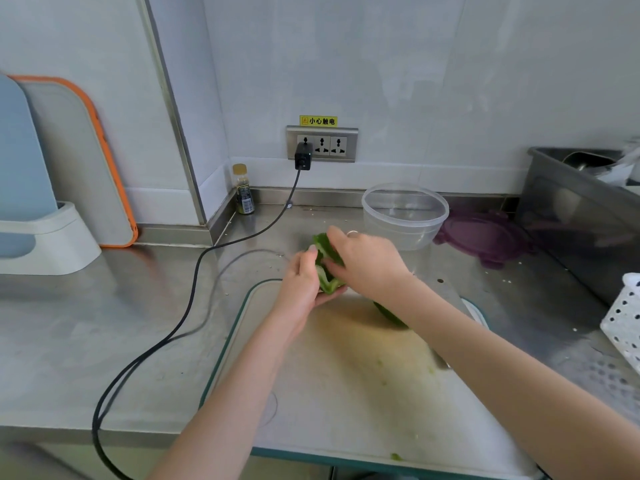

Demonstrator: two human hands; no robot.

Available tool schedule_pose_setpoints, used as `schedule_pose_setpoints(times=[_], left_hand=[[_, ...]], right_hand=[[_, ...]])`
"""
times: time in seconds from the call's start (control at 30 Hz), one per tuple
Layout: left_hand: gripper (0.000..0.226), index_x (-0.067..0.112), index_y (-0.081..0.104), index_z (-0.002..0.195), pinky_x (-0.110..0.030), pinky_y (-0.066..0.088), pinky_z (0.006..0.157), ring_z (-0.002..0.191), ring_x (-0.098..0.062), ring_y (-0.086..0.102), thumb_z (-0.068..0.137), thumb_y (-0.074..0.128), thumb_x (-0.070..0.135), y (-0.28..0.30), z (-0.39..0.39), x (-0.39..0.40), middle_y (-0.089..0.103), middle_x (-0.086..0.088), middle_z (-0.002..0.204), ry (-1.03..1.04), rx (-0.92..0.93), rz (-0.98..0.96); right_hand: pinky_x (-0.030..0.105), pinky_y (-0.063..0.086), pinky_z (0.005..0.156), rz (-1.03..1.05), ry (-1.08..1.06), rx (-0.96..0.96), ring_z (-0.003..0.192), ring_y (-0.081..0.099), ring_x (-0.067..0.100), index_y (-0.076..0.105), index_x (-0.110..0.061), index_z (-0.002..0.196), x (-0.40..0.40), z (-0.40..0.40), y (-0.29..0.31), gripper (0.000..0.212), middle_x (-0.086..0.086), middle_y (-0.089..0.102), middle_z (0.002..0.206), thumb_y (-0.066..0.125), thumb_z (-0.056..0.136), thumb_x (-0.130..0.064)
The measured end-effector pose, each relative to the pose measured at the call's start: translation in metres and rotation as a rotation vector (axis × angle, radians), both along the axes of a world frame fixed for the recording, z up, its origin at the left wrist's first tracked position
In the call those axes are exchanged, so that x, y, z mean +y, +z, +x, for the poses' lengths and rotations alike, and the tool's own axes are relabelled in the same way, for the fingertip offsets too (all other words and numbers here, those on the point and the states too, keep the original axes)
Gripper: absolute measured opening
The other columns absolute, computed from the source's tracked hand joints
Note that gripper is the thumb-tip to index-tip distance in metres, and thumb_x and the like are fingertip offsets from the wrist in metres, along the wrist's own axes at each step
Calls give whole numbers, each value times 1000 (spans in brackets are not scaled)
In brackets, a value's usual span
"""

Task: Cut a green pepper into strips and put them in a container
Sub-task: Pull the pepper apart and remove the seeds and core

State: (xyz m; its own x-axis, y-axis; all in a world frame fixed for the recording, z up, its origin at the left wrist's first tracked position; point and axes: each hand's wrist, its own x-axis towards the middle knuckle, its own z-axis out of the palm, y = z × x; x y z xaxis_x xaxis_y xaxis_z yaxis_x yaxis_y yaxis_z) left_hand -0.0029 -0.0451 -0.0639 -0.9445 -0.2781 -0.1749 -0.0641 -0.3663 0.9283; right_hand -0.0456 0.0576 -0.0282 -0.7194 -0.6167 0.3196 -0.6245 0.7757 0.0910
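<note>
I hold a green pepper piece (325,268) above the far edge of the cutting board (346,393), my left hand (303,289) cupping it from below with the fingers curled round it and my right hand (367,261) gripping it from above. Another dark green pepper piece (389,315) lies on the board, half hidden under my right forearm. Just beyond my hands the clear plastic container (405,216) stands open on the steel table (86,341), its purple lid (485,237) beside it to the right. A black power cable (180,317) runs from the wall socket (322,144) across the table left of the board. A small bottle (244,190) stands in the corner, a steel tub (571,216) walls off the right side, and a white perforated basket (623,323) sits at the right edge.
</note>
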Motion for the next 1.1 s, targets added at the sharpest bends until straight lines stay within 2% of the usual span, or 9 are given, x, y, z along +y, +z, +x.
schedule_pose_setpoints(times=[0.1,0.27,0.47,0.57,0.67,0.73,0.83,0.97,1.1], left_hand=[[21,18,53,92,-38,59,67,90,-21,61,99,35,26,2,1,-1,57,-12,103,30,27,-41],[21,18,53,92,-37,58,64,90,-22,61,99,34,19,4,2,-1,59,-11,98,38,71,-34],[19,15,51,94,-41,59,68,87,-26,63,99,34,23,5,2,1,58,-15,101,24,-9,21],[26,7,53,95,-39,60,64,83,-28,63,100,31,22,7,-2,-7,60,-22,99,65,-3,153],[32,-1,47,115,-37,59,61,88,-32,64,100,31,23,8,-5,-9,58,-26,112,69,5,237],[34,-3,40,122,-35,58,59,88,-34,65,100,33,22,5,-6,-6,54,-29,117,69,3,220],[30,-1,40,119,-38,59,65,94,-34,63,101,32,21,3,-7,-4,52,-29,120,69,12,151],[35,-4,43,123,-41,58,74,96,-33,62,101,32,21,1,-10,-6,56,-29,116,73,13,201],[35,1,54,118,-35,58,68,90,-23,64,100,32,21,2,-8,-8,62,-23,110,4,22,171]], right_hand=[[28,28,47,151,-56,121,81,62,24,41,-13,111,-9,-1,-2,30,-1,56,88,39,98,-41],[30,33,54,187,-21,93,79,65,26,42,-12,115,-15,-6,-3,18,0,62,93,42,97,-17],[29,22,43,152,116,49,55,43,25,47,-9,106,-1,-12,-3,18,-4,30,61,34,101,-21],[32,34,51,-245,260,-123,58,48,22,50,-6,93,15,-9,-6,18,0,46,65,44,99,-22],[28,40,54,-660,113,-184,53,47,15,54,-8,89,33,-16,-13,13,0,55,64,52,96,-18],[30,46,62,-515,-16,-244,64,56,18,62,-12,104,40,-25,-18,13,6,67,81,52,95,-10],[29,50,78,-375,-98,-341,90,60,16,55,-20,128,40,-26,-24,40,5,65,112,44,94,-1],[32,44,66,-621,73,17,86,52,21,58,-9,104,30,3,-12,13,5,59,94,50,93,-10],[38,43,64,-246,286,-138,79,48,22,50,-6,95,9,17,-3,19,5,52,86,47,97,-25]])
